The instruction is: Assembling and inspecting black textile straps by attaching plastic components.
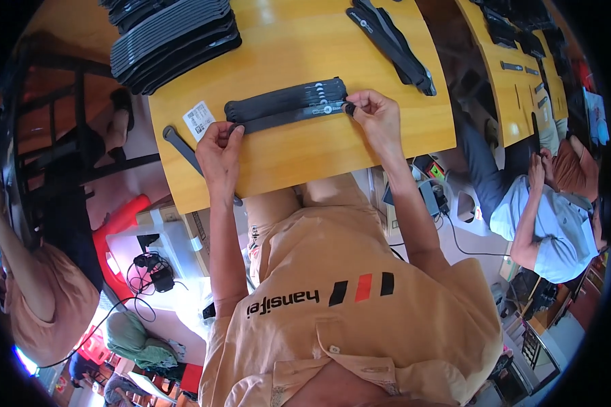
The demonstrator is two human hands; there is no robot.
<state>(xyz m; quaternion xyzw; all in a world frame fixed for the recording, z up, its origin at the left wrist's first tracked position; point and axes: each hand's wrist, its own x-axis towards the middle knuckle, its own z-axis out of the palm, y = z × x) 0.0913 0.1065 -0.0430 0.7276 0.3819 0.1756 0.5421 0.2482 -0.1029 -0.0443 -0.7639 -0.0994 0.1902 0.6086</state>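
Pinching one black strap (285,119) by its ends: left grip (220,148), right grip (381,122); probably light, floppy, best held there.

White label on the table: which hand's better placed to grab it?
Likely the left hand: it's close beside the white label; the right hand pinches the far end of the black strap. Left would probably need to release its end first.
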